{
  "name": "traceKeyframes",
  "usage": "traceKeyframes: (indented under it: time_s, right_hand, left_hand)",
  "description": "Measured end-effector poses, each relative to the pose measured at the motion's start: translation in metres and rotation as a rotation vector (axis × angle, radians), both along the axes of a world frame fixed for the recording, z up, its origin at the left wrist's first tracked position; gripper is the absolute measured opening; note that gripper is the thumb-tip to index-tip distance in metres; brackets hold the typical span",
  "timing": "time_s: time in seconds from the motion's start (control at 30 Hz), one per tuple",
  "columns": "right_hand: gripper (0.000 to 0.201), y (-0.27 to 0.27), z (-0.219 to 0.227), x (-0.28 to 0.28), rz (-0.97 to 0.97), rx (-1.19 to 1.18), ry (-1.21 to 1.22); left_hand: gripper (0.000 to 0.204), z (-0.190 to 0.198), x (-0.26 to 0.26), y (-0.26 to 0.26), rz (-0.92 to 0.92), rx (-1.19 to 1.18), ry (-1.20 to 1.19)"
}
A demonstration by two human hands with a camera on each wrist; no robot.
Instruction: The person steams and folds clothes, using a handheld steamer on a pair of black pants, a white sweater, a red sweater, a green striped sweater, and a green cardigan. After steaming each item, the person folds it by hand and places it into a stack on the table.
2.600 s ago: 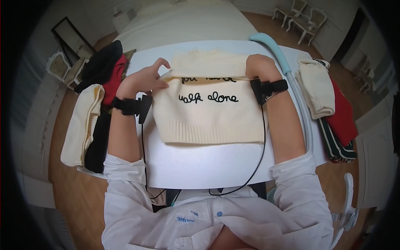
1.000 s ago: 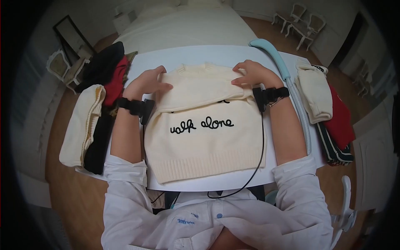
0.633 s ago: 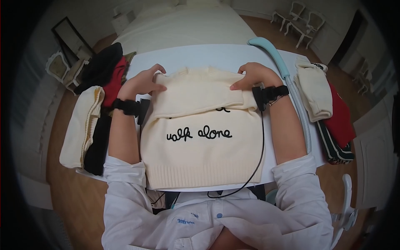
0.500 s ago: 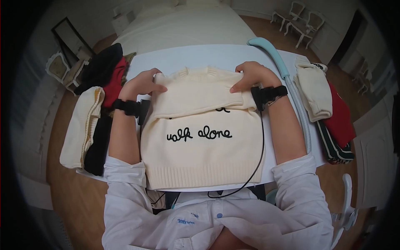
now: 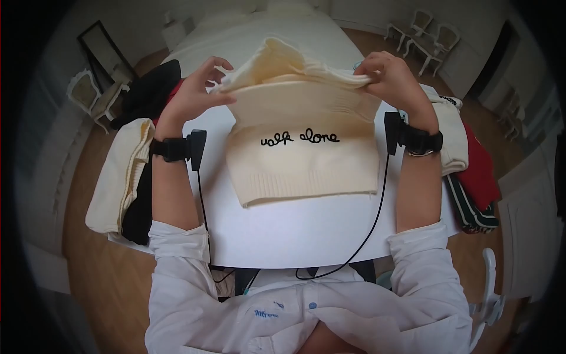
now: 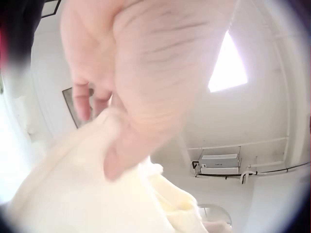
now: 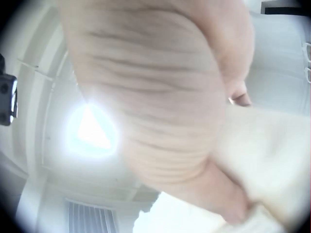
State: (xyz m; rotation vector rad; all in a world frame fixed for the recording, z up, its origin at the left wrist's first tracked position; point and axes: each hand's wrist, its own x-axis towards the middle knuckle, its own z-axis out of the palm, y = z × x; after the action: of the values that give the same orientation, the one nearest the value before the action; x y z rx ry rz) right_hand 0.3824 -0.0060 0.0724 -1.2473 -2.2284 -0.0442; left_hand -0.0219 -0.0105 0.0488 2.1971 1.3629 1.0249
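Note:
A cream knit sweater (image 5: 300,168) with black stitched lettering reading "walk alone" hangs over the front of the white table, its ribbed hem towards the person. My left hand (image 5: 197,88) grips the sweater's upper left side, thumb in front of the knit. At the upper right, my right hand (image 5: 390,79) pinches the fabric between thumb and fingers. Between the hands the folded-over top gapes and shows a yellowish inside. The left wrist view has the thumb (image 6: 116,160) pressed on the sweater; in the right wrist view the thumb (image 7: 226,194) lies against the knit.
Folded clothes, with a cream knit (image 5: 118,177) among them, lie at the table's left. Another pile with a red garment (image 5: 474,159) sits at the right edge. Beyond the white table (image 5: 295,239) stands a bed (image 5: 206,44). Black cables run from both wrists.
Both hands have lifted the sweater's top up and away from the person. The hem, near the table's front edge half a second ago, is now farther back, and the top has opened.

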Motion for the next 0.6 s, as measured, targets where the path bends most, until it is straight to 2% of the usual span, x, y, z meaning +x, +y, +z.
traceKeyframes:
  time_s: [0.03, 0.1, 0.13, 0.27, 0.3, 0.37, 0.43, 0.47, 0.5, 0.57, 0.6]
  right_hand:
    - [0.036, -0.009, 0.009, 0.006, 0.003, 0.001, -0.001]
    - [0.032, -0.029, 0.023, 0.015, 0.008, -0.397, -0.196]
    - [0.029, -0.03, 0.024, 0.017, -0.001, -0.411, -0.192]
    - [0.031, -0.034, 0.025, 0.004, -0.057, -0.342, -0.106]
    - [0.03, -0.032, 0.02, 0.001, -0.07, -0.255, -0.066]
    - [0.029, -0.027, 0.011, -0.005, -0.086, -0.169, -0.023]
    - [0.027, -0.021, 0.008, -0.014, -0.003, -0.068, -0.001]
    - [0.027, -0.022, 0.006, -0.021, -0.034, -0.043, -0.005]
    - [0.027, -0.023, 0.004, -0.028, -0.037, -0.046, -0.002]
    - [0.031, -0.021, -0.004, -0.037, -0.19, -0.16, -0.155]
    - [0.045, -0.014, -0.02, -0.031, -0.214, -0.143, -0.277]
  left_hand:
    - [0.063, 0.004, -0.014, -0.001, -0.16, -0.236, -0.014]
    - [0.066, 0.012, -0.025, -0.002, -0.318, -0.531, 0.074]
    - [0.066, 0.012, -0.024, -0.002, -0.319, -0.531, 0.074]
    - [0.066, 0.008, -0.011, -0.004, -0.174, -0.424, 0.229]
    - [0.065, 0.007, -0.005, -0.004, -0.138, -0.415, 0.303]
    - [0.07, 0.002, 0.008, -0.003, -0.141, -0.442, 0.362]
    - [0.073, -0.02, 0.018, 0.006, -0.137, -0.304, 0.368]
    - [0.079, -0.022, 0.027, 0.005, -0.062, -0.305, 0.43]
    - [0.079, -0.018, 0.038, -0.002, -0.065, -0.307, 0.434]
    - [0.085, -0.008, 0.051, -0.016, 0.161, -0.561, 0.559]
    - [0.092, -0.009, 0.049, -0.018, 0.175, -0.57, 0.558]
